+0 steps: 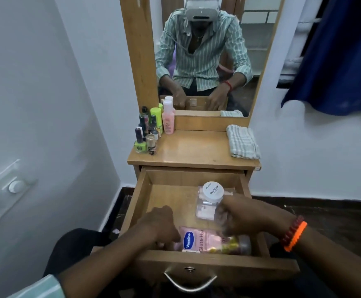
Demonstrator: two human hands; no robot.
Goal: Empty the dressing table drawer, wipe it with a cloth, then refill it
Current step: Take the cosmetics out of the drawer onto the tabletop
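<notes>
Since the drawer (145, 203) is pulled fully out toward the person, both hands reach down into its front end from above.

Stage: judged to be either emptying or refilling; one frame cannot settle which. Bottles already stand on the tabletop and several items lie in the drawer.

Left hand (161, 225): knuckles up, fingers curled down at the left end of the pink Vaseline Gluta-Hya pouch (196, 237). Fingertips are hidden behind the hand and the drawer front, so whether it grips the pouch or only touches it I cannot tell.

Right hand (243, 216): curled round a clear plastic container (236, 244) with yellow and red pieces inside, blurred; the hold looks like a clamp from above, suited to lifting or setting down.

Vaseline pouch: lies flat along the drawer's front wall, label up.

Nail polish remover tub (213, 191): white lid up, resting on a flat clear packet (205, 209) of pink pieces at the drawer's right rear, just beyond the right hand.

Tabletop, left rear: nail polish bottles (146, 139), a green bottle (156, 117) and a pink bottle (167, 120), grouped tightly in the corner, likely to keep the middle free.

Cloth (243, 141): checked, folded, on the tabletop's right edge, within reach and not in use.

Mirror (207, 57): reflects the seated person.
</notes>
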